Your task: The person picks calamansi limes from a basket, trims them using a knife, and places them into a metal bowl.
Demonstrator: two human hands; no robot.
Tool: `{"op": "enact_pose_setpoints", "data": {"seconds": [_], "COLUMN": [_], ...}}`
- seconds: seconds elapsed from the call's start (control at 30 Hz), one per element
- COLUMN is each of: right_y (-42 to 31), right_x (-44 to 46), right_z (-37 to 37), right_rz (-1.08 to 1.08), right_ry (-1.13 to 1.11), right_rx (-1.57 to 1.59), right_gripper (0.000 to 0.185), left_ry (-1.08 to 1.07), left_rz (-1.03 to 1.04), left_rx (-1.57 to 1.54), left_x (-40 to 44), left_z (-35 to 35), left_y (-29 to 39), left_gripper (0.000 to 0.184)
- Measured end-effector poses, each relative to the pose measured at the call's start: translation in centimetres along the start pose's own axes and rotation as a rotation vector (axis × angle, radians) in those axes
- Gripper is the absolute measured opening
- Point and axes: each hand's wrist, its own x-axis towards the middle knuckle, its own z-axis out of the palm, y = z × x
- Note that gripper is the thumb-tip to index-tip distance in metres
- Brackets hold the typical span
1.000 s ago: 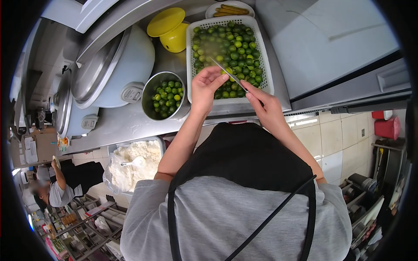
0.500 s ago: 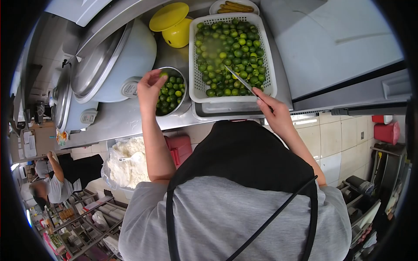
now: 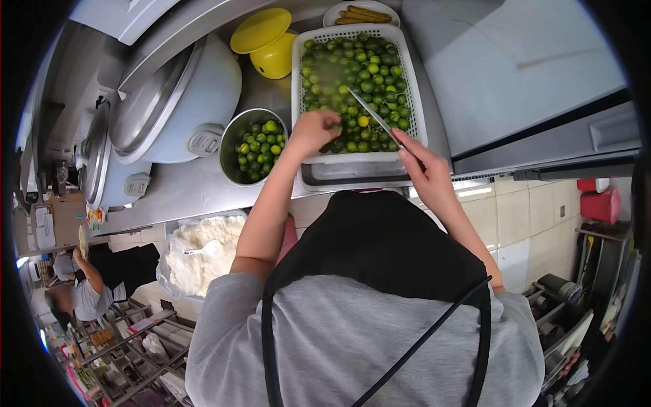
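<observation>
My right hand [image 3: 422, 163] is closed round the dark handle of a knife [image 3: 373, 115], whose blade points up and left over the limes. These small green limes [image 3: 369, 85], a few yellowish, fill a white perforated basket [image 3: 416, 102]. At the basket's front left corner my left hand [image 3: 315, 132] reaches in among the limes with curled fingers. Whatever lies between its fingertips is hidden and a little blurred. To the left stands a round metal pot [image 3: 228, 152] partly filled with limes [image 3: 260, 146].
A metal tray [image 3: 359, 173] lies under the basket. Behind are a yellow container [image 3: 271, 57] and a plate [image 3: 331, 15] with brown sticks. Large rice cookers [image 3: 203, 102] line the left. Below the counter is a bag of white grains [image 3: 196, 264]. Another person [image 3: 91, 288] stands far left.
My left hand has moved right, from above the metal pot to the basket's front corner. The lime it held is gone from view. My right hand and the knife have barely moved.
</observation>
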Motion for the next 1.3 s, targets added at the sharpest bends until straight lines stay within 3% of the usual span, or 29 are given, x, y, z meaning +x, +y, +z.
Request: {"op": "enact_pose_setpoints", "data": {"seconds": [0.03, 0.07, 0.13, 0.2, 0.27, 0.57, 0.8, 0.97, 1.07, 1.13, 1.3], "right_y": [0.1, 0.2, 0.8, 1.3, 1.4, 1.0, 0.6, 0.5, 1.3, 1.9, 2.7], "right_x": [-0.1, -0.2, -0.5, -0.6, -0.8, -0.7, 0.9, 0.6, -0.1, -0.8, -1.1], "right_z": [-0.2, -0.3, 0.1, 0.6, 1.1, 1.5, 1.8, 1.6, 1.2, 1.2, 0.2], "right_rz": [0.041, 0.080, 0.058, 0.032, 0.024, 0.003, -0.005, -0.023, 0.038, 0.034, 0.090], "right_ry": [-0.004, -0.010, 0.000, 0.008, -0.017, -0.055, -0.028, -0.042, -0.104, -0.085, -0.031], "right_rx": [0.017, 0.032, 0.046, 0.058, 0.064, 0.010, -0.021, 0.002, -0.069, -0.045, -0.052], "right_gripper": [0.031, 0.031, 0.032, 0.032, 0.032, 0.031, 0.031, 0.031, 0.031, 0.031, 0.030], "left_ry": [0.016, 0.011, 0.073, 0.031, 0.160, 0.392, 0.344, 0.170, 0.197, 0.255, 0.516], "left_rz": [0.007, 0.007, -0.006, -0.028, 0.004, 0.034, 0.075, -0.016, 0.007, -0.054, -0.281], "left_rx": [-0.281, -0.279, -0.886, -0.997, -1.254, -1.106, -1.077, -1.578, -1.564, -1.364, 0.306], "left_x": [-0.2, -0.5, -1.5, -2.4, -2.9, -2.9, -3.8, -3.6, -3.9, -4.9, -7.4], "left_z": [-0.4, -0.5, -0.6, -0.8, -0.3, 0.6, 1.5, 0.1, -1.8, -4.4, -8.5], "left_y": [0.3, 0.8, 2.4, 4.1, 5.2, 4.7, 6.5, 5.1, 2.4, 0.8, -2.2], "left_gripper": [0.031, 0.031, 0.031, 0.030, 0.029, 0.025, 0.022, 0.020, 0.023, 0.027, 0.025]}}
